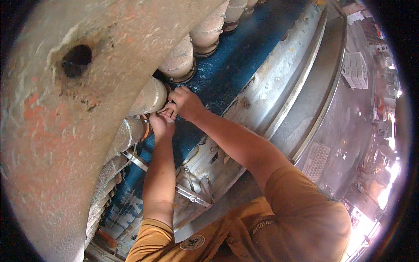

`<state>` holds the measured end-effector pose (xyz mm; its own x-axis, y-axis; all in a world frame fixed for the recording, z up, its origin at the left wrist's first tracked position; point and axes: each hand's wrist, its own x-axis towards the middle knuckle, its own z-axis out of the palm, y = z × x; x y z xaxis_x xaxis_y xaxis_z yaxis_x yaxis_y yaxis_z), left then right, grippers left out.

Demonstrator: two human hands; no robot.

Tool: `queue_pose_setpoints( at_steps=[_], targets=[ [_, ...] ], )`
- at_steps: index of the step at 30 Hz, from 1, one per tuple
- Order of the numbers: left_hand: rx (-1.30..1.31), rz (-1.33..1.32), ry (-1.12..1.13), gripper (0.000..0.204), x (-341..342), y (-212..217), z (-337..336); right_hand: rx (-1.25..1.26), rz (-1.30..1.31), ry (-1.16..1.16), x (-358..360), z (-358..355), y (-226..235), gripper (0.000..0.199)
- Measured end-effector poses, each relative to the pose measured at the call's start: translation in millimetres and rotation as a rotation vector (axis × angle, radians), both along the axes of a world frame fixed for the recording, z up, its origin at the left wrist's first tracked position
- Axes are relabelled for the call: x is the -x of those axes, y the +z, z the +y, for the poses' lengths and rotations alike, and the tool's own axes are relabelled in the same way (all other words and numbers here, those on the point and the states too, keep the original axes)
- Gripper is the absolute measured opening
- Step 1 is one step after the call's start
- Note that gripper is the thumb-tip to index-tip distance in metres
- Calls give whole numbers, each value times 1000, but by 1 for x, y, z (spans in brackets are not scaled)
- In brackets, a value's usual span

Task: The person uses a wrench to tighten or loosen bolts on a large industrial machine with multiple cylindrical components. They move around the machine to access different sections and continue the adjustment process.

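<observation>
I see both hands meeting at the lower end of a dusty, pale, rounded cylindrical pipe (pixel 147 99), where it joins a blue-painted metal surface (pixel 227 65). The right hand (pixel 185 102) has its fingers curled tight against the pipe's end, near a rusty orange ring (pixel 145 126); whatever they pinch is too small and shadowed for me to make out. The left hand (pixel 161 124) sits just below, touching the right, fingers bent in toward the same joint; I cannot tell how far they close or what they hold.

More such pipes (pixel 179 61) run in a row toward the top edge, the farthest cut off. A huge dusty, reddish curved metal body with a dark round hole (pixel 77 60) fills the left and hides the pipes' upper ends. A grey metal rim (pixel 305 87) curves along the right. Mustard-yellow sleeves (pixel 305 209) fill the bottom.
</observation>
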<state>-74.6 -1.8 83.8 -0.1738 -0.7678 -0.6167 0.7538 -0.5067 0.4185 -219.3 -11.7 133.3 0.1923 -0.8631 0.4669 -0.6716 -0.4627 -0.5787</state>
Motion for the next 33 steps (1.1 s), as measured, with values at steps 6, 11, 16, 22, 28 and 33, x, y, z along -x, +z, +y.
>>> queue_pose_setpoints(
  at_steps=[6, 11, 16, 22, 28, 33],
  targets=[
    [-80, -50, 90, 41, 8, 9, -1, 50, 86, 119, 1, -5, -21, 14],
    [308, 208, -125, 40, -28, -36, 1, -36, -44, 0, -9, -1, 7, 15],
    [5, -7, 48, 38, 1, 7, -1, -57, 14, 42, -5, -5, -4, 16],
    [-50, -48, 86, 42, 10, 17, -1, 91, 118, 173, 2, -5, -17, 12],
    [-75, -44, 90, 42, 8, 13, -1, -3, -22, -8, -6, -2, -3, 13],
    [-64, 35, 172, 36, 4, 22, -6, 43, -70, 9, -13, -2, -4, 14]
  ],
)
